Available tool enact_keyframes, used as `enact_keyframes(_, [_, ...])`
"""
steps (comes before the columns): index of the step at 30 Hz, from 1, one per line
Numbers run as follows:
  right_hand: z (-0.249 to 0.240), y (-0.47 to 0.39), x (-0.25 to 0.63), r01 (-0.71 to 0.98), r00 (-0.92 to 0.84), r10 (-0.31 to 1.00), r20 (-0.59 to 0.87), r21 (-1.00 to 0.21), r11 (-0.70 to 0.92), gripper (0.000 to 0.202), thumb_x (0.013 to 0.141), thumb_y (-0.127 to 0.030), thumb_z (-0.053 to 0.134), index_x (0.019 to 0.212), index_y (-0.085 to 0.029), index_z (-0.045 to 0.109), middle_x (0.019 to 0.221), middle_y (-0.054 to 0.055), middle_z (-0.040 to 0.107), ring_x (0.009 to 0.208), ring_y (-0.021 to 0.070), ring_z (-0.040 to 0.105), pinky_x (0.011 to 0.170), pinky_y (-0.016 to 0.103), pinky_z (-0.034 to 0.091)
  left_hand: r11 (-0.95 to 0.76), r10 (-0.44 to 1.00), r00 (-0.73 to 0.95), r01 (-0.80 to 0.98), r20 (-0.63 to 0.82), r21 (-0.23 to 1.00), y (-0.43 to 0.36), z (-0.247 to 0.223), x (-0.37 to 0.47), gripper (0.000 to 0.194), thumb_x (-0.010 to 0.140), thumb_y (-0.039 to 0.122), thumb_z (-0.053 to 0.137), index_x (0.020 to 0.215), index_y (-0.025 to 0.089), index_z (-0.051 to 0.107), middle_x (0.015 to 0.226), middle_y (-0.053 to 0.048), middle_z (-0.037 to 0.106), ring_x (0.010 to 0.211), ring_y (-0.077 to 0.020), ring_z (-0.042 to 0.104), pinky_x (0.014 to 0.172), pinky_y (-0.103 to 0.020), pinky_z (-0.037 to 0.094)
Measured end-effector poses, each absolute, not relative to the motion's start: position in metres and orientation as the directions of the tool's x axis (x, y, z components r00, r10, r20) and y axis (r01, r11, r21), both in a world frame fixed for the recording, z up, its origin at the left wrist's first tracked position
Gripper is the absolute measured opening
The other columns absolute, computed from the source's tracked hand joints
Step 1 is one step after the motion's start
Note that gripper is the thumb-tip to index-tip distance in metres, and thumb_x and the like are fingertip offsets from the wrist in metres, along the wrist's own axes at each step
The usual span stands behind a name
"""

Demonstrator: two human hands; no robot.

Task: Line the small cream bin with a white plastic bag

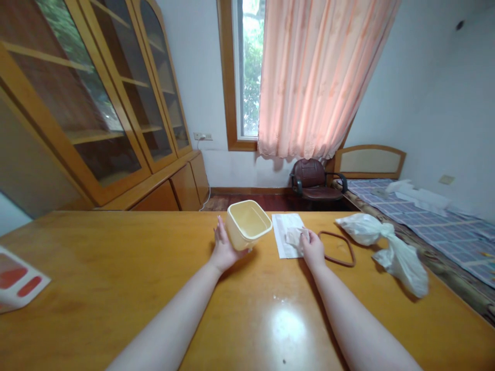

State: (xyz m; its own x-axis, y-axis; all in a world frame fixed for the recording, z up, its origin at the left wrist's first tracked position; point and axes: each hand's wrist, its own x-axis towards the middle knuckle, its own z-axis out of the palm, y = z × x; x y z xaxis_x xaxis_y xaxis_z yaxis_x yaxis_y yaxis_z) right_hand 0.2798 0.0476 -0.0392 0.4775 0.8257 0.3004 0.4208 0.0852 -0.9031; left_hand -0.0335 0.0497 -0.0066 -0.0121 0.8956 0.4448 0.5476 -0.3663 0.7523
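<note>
A cream plastic container (247, 221), its open top tilted toward me, rests in my left hand (225, 250). The fingers wrap around its left side and underside. My right hand (314, 251) pinches a small white tissue (294, 236) over a white printed sheet (283, 246) lying on the table. Just right of that hand lies a brown rounded-square ring (340, 264), which looks like a lid rim. No lid sits on the container, and its visible inside looks bare.
On the wooden table (116, 268) a knotted white plastic bag (402, 257) lies at the right. A white-and-red box (23, 281) stands at the left edge. Beyond are a glass-fronted cabinet (145, 175), a brown armchair (312, 180) and a bed (425, 211).
</note>
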Motion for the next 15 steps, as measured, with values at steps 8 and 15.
enact_keyframes(8, [-0.035,0.044,0.271,0.422,0.494,0.815,0.304,-0.903,0.081,0.051,0.079,-0.044,0.053,0.117,-0.013,0.064,0.112,0.016,0.069,0.105,0.0316,0.063,0.092,0.046,0.048,-0.34,0.88,-0.052,0.627,0.473,0.701,0.041,-0.01,-0.032,0.134,0.05,0.049,0.084,0.149,0.022,-0.002,0.151,-0.022,0.024,0.142,-0.041,0.021,0.115,-0.055,0.02])
enact_keyframes(15, [0.044,0.058,0.237,0.252,0.423,0.767,0.483,-0.876,0.412,0.048,0.085,-0.044,0.053,0.121,-0.013,0.062,0.121,0.015,0.066,0.112,0.0262,0.061,0.097,0.042,0.047,-0.464,0.732,-0.001,0.731,0.682,0.5,0.04,-0.021,-0.039,0.13,0.051,0.048,0.082,0.147,0.017,0.0,0.145,-0.024,0.031,0.139,-0.0414,0.026,0.118,-0.057,0.011])
